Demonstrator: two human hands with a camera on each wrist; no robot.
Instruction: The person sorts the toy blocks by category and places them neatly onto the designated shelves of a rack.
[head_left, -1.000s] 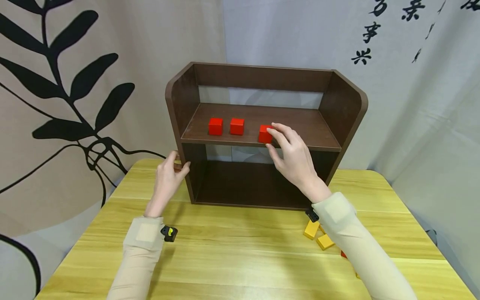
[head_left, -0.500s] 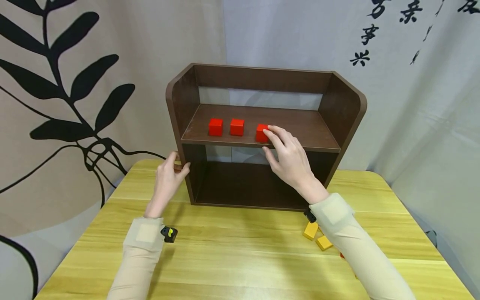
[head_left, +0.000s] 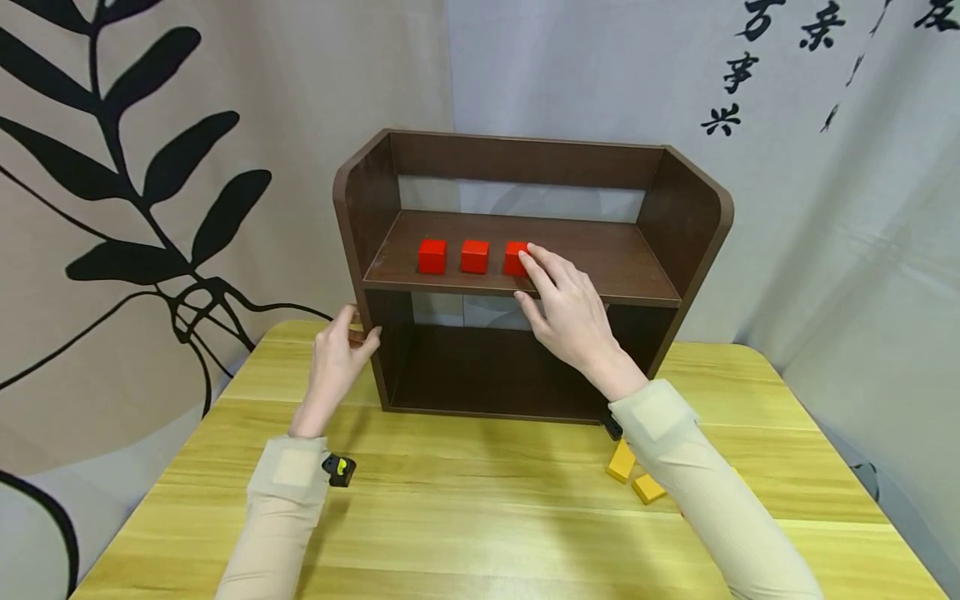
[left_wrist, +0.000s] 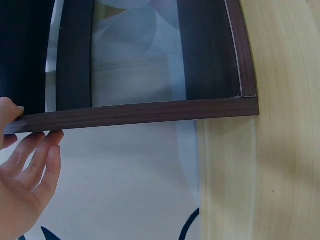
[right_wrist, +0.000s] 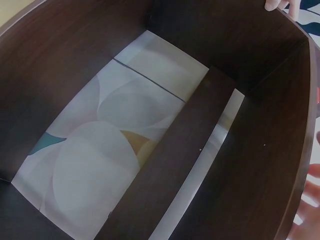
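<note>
A dark brown two-tier wooden shelf (head_left: 615,254) stands on the table. My left hand (head_left: 337,354) grips the front edge of its left side panel, thumb inside and fingers outside, as the left wrist view shows. On the upper board sit three red cubes in a row: a left cube (head_left: 432,257), a middle cube (head_left: 474,257) and a right cube (head_left: 514,259). With its fingertips, my right hand (head_left: 568,312) touches the right cube's right side and partly covers it. The right thumb sits lower, by the board's front edge, apart from the cube.
Yellow blocks (head_left: 621,461) lie on the wooden table (head_left: 465,508) beside the right forearm, which may hide more. Behind the shelf hang light curtains (head_left: 300,83) with black leaf and character prints.
The right hand has moved left, and the right red cube has slid left along the board towards the middle one. My left hand stays on the side panel.
</note>
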